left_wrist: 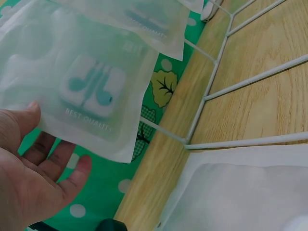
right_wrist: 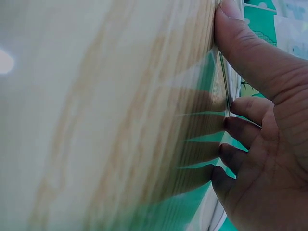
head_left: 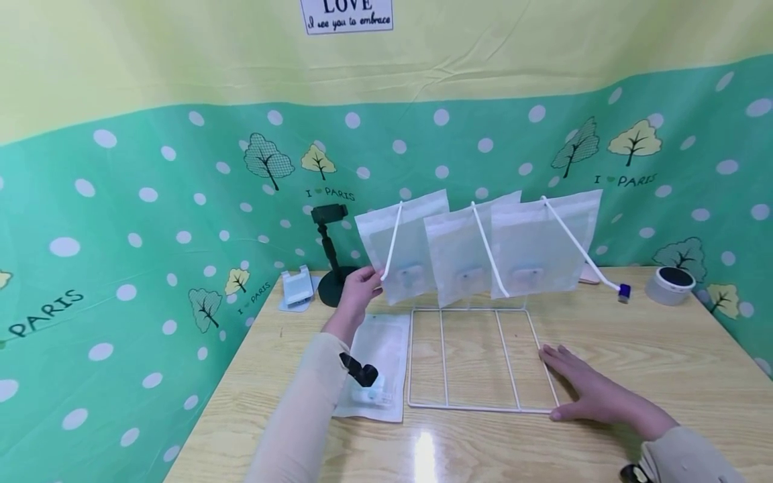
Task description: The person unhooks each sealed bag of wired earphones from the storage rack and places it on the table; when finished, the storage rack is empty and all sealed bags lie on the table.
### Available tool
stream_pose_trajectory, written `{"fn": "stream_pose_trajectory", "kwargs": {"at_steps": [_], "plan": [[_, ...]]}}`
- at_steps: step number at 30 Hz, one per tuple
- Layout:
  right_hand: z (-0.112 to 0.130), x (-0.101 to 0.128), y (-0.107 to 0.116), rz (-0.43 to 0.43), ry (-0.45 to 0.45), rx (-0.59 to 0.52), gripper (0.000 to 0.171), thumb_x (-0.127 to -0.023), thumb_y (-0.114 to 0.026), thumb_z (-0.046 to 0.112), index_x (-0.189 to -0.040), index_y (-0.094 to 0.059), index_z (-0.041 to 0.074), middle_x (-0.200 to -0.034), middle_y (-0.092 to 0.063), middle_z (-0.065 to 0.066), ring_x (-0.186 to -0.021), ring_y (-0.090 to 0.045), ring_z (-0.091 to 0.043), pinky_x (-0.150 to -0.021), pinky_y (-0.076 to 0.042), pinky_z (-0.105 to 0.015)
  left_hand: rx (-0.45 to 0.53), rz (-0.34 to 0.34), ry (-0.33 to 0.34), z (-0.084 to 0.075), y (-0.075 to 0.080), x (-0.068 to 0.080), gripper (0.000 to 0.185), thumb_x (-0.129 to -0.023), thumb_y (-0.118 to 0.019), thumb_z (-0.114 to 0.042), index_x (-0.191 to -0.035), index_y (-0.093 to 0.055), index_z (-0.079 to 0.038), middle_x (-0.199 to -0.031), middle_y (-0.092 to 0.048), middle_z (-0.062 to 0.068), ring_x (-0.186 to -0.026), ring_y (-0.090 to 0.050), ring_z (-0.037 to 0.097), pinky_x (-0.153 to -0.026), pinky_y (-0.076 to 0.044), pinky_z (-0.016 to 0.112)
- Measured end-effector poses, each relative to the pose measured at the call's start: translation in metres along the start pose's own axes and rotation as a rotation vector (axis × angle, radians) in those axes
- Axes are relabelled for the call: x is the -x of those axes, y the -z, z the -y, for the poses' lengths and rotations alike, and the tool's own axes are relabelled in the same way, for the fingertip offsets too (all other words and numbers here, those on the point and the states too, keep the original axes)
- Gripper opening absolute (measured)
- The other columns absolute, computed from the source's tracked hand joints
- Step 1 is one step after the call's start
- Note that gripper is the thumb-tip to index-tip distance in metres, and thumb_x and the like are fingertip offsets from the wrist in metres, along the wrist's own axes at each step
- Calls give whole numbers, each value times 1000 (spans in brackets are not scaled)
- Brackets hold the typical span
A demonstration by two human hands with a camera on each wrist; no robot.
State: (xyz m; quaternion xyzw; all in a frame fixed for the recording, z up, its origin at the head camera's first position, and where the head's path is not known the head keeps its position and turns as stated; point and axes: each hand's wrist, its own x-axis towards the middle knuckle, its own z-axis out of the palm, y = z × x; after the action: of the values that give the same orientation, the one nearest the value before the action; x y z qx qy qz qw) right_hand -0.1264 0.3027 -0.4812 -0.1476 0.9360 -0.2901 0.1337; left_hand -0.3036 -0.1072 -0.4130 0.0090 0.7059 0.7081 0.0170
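A white wire rack [head_left: 423,404] stands on the wooden table [head_left: 604,322], its base grid lying flat. Three translucent bags of earphones hang from its slanted arms: left [head_left: 417,235], middle [head_left: 459,261], right [head_left: 543,241]. My left hand [head_left: 362,285] is raised to the lower left edge of the left bag [left_wrist: 91,91]. The thumb of that hand [left_wrist: 38,173] touches the bag and the fingers stay relaxed beneath it. My right hand [head_left: 580,389] lies flat on the table, fingers straight, against the base's right wire [right_wrist: 225,91]. A further bag [head_left: 380,349] lies flat left of the base.
A black phone stand [head_left: 331,265] and a small white holder [head_left: 297,287] stand at the back left. A tape roll [head_left: 670,285] sits at the back right, beyond the blue tip [head_left: 624,292] of the right arm. Green dotted cloth walls close in the table.
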Motion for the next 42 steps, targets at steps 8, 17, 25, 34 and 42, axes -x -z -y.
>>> {"fn": "stream_pose_trajectory", "kwargs": {"at_steps": [8, 17, 25, 34, 42], "plan": [[-1, 1, -1, 0, 5, -1, 110, -70, -80, 51, -150, -29, -3, -154, -20, -32, -136, -11, -59, -104, -13, -73, -8, -57, -65, -1, 2, 12, 25, -98, -60, -19, -113, -68, 0, -91, -58, 3, -83, -54, 16, -76, -49, 34], [-2, 1, -2, -3, 11, -5, 109, -70, -81, 50, -150, -29, -4, -153, -20, -33, -136, -11, -59, -104, -13, -73, -19, -123, -128, -2, 3, 30, 27, -99, -58, -20, -118, -67, -3, -106, -65, 6, -93, -53, 16, -76, -44, 28], [-4, 0, -3, -3, 8, -13, 109, -70, -80, 51, -150, -30, -3, -153, -20, -32, -137, -11, -59, -104, -13, -74, -14, -151, -125, -7, 5, 46, 28, -99, -59, -19, -121, -66, -4, -120, -65, 11, -106, -58, 19, -92, -48, 34], [-5, -1, -3, -5, 18, -14, 109, -70, -80, 51, -150, -29, -2, -153, -20, -33, -137, -10, -59, -103, -13, -74, -32, -170, -182, -8, 14, 67, 25, -98, -60, -16, -116, -68, -2, -116, -68, 11, -106, -62, 19, -95, -50, 34], [-3, -2, -3, 5, 2, -23, 109, -70, -80, 51, -150, -30, -2, -154, -19, -32, -137, -10, -59, -104, -11, -74, -64, -197, -207, -12, 22, 89, 23, -97, -60, -14, -115, -69, -3, -116, -69, 10, -107, -64, 18, -91, -52, 28]]}}
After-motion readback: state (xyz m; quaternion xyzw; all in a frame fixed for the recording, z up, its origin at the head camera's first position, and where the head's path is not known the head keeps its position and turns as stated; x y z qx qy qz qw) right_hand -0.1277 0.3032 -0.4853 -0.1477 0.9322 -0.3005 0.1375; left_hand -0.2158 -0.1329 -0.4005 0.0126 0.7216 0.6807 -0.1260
